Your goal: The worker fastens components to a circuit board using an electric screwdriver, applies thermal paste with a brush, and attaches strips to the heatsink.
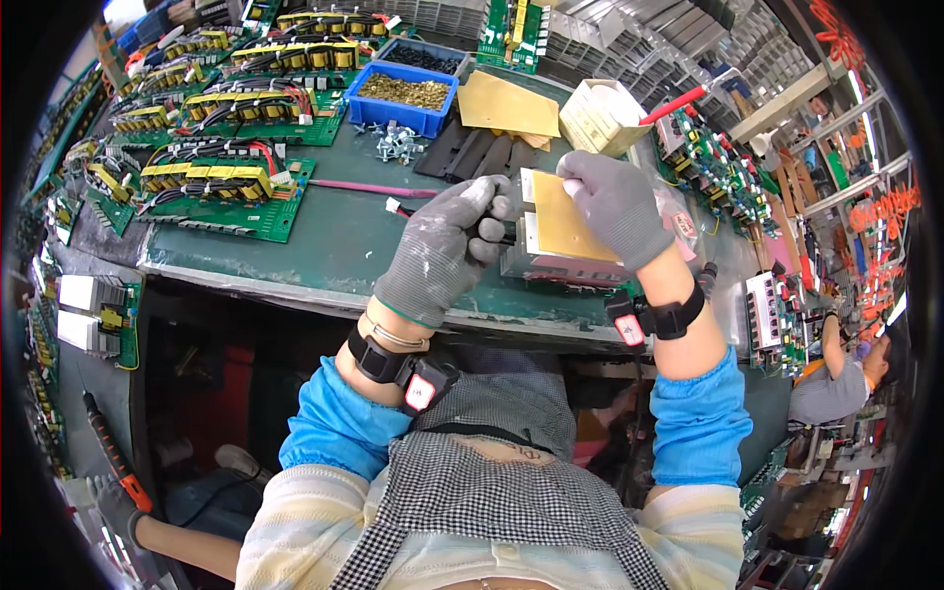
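Observation:
A metal heat-sink block (565,267) sits near the front edge of the green bench, with a tan insulating sheet (567,224) over its upper face. My right hand (621,208), in a grey glove, is closed at the sheet's upper right corner, thumb and fingers pinched together. On the block's left side my gloved left hand (442,251) has its fingers curled closed. Something dark shows beside its fingertips, but what they hold is hidden. A cable with a white connector (397,206) lies by that hand, below a pink-handled tool (379,187).
Several green circuit boards (211,187) with yellow transformers fill the back left. A blue bin (401,98) of brass fasteners stands behind loose screws (398,145), dark strips (472,155) and tan sheets (506,103). At right are a white box (602,116) and a red-handled screwdriver (677,104).

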Tool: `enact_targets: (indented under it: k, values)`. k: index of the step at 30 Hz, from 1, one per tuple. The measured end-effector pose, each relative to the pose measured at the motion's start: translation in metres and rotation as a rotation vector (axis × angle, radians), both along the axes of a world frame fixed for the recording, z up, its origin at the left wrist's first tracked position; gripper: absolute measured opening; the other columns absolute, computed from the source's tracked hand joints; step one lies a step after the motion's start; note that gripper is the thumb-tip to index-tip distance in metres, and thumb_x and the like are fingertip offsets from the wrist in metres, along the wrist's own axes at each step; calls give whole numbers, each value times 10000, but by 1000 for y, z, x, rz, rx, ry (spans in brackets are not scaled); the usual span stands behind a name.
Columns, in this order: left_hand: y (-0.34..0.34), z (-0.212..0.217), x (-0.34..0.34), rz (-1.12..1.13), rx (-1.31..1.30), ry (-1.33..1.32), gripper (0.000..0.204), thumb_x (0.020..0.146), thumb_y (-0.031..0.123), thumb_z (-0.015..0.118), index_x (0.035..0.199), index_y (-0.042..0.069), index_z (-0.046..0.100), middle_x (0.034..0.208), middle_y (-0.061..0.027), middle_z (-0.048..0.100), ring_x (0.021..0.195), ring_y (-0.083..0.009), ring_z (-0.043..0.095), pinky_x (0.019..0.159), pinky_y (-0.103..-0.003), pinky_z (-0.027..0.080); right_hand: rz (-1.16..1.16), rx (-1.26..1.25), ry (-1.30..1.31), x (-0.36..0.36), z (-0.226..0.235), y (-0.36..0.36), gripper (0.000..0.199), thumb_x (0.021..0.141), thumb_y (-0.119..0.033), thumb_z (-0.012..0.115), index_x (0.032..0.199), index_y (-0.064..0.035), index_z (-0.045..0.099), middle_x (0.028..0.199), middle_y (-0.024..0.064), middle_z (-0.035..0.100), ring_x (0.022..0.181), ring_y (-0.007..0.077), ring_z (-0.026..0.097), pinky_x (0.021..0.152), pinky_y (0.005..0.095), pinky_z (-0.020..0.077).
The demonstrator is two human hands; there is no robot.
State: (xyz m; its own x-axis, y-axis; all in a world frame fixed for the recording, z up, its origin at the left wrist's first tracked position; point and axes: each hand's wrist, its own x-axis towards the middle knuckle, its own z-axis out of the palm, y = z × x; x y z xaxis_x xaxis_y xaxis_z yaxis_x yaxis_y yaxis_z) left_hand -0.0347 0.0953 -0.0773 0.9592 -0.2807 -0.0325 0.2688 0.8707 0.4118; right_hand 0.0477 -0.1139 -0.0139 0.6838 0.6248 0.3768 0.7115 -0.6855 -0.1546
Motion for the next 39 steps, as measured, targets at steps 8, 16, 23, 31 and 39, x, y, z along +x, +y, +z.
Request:
enact_targets:
  k: [8, 16, 23, 31, 39]
  values:
    - [6, 3, 7, -113, -90, 70, 224, 1042, 220, 506, 1141, 28, 564, 852, 19, 546, 616, -25, 435, 474, -141, 370, 40, 391, 82, -36, 21, 14, 298, 849, -34, 650, 1147, -25, 640, 938, 131, 701, 895, 286, 703, 775, 356, 552]
    - [1, 15, 5, -187, 23, 27, 217, 1039, 249, 510, 1027, 50, 597, 766, 38, 539, 560, -18, 414, 466, -141, 331, 272, 211, -277, -49, 12, 40, 363, 741, -34, 708, 1097, -62, 641, 858, 76, 631, 814, 268, 642, 673, 360, 542]
    - [7, 26, 2, -211, 309, -162, 245, 1029, 245, 515, 1076, 20, 602, 732, 48, 493, 536, -25, 349, 455, -169, 269, 216, 280, -148, -51, 25, 20, 249, 808, -22, 679, 1055, -55, 672, 919, 89, 673, 831, 261, 676, 681, 325, 548]
    - [12, 31, 14, -83, 532, -102, 305, 1035, 238, 515, 1186, -16, 586, 738, 49, 496, 541, -20, 359, 464, -162, 301, -322, 371, 287, -6, 3, -69, 186, 846, -68, 687, 1025, -19, 690, 887, 110, 715, 804, 153, 685, 730, 294, 534]
    - [1, 37, 15, -69, 644, -164, 282, 1031, 219, 516, 1153, -16, 615, 727, 49, 491, 556, -22, 368, 490, -156, 305, -244, 372, 182, -1, -14, -59, 168, 850, -99, 691, 1009, -47, 681, 859, 113, 720, 815, 220, 709, 734, 316, 544]
